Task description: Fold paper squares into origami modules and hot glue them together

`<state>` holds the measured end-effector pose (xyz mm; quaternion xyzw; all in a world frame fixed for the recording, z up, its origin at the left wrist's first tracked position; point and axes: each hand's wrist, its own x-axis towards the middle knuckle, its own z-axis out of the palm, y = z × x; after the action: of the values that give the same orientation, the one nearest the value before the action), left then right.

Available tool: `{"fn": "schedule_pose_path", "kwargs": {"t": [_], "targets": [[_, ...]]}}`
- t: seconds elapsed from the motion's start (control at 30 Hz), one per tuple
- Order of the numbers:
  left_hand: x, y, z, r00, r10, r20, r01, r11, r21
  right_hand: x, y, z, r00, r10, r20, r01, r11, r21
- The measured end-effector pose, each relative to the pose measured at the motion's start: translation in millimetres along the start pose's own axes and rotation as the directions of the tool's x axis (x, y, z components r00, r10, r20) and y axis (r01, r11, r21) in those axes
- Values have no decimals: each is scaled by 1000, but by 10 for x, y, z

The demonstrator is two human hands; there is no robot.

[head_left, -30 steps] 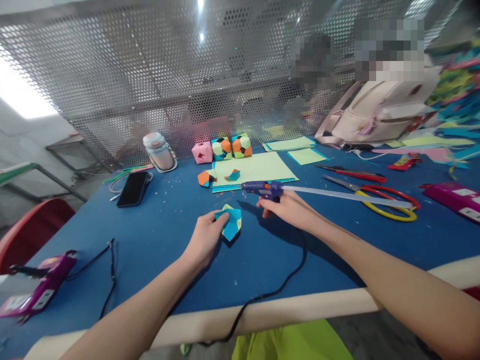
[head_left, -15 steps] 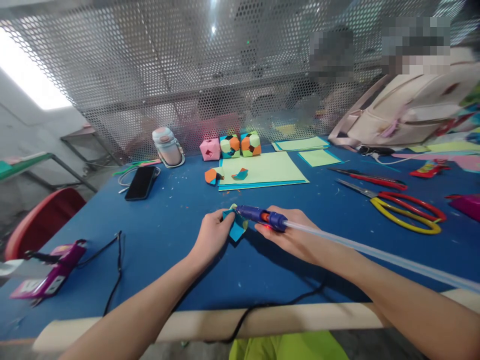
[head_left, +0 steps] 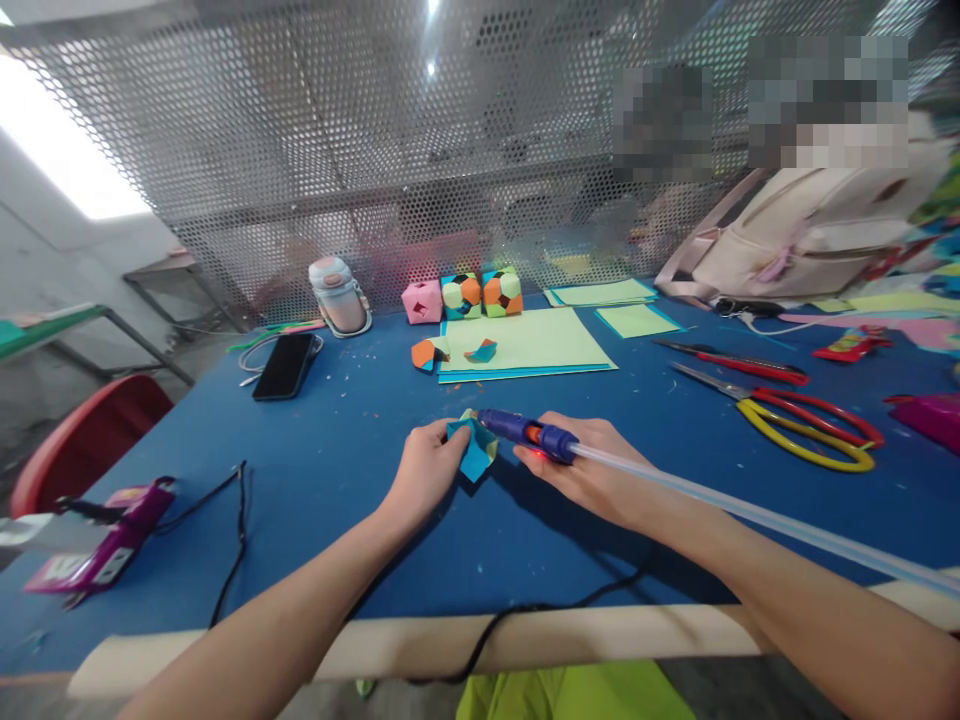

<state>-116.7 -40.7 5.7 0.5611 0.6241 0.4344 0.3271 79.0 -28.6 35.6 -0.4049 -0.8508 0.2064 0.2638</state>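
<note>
Two hands of mine are busy: my left hand [head_left: 429,465] pinches the blue folded paper [head_left: 474,455] at the table's centre, and my right [head_left: 589,465] grips the glue gun [head_left: 529,435], its nozzle at the paper's upper edge. At one o'clock from the paper lie light-green sheets [head_left: 551,340]; at two, scissors [head_left: 795,425].

1 black phone [head_left: 285,366] near 1 pale bottle [head_left: 340,297], beige backpack [head_left: 810,240] at the right.

Folded blue paper [head_left: 478,459], glue gun [head_left: 505,426] lying sideways
</note>
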Motion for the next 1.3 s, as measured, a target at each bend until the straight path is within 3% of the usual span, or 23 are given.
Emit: {"fn": "schedule_pose_path", "kwargs": {"t": [0.23,0.5,0.63,1.3], "targets": [[-2,12,-13,1000,18,-21,-17,999,27,-5,-30,-40,998,43,38,-42,999,-30],[-19,25,-11,999,49,-6,-48,991,123,-20,-15,-15,999,6,41,-5,1000,-29],[-20,28,-14,999,54,-10,-52,991,123,-22,-41,-40,998,52,44,-50,998,-49],[-30,38,-11,998,55,13,-56,994,96,-19,-39,-23,1000,9,26,-8,999,-49]]}}
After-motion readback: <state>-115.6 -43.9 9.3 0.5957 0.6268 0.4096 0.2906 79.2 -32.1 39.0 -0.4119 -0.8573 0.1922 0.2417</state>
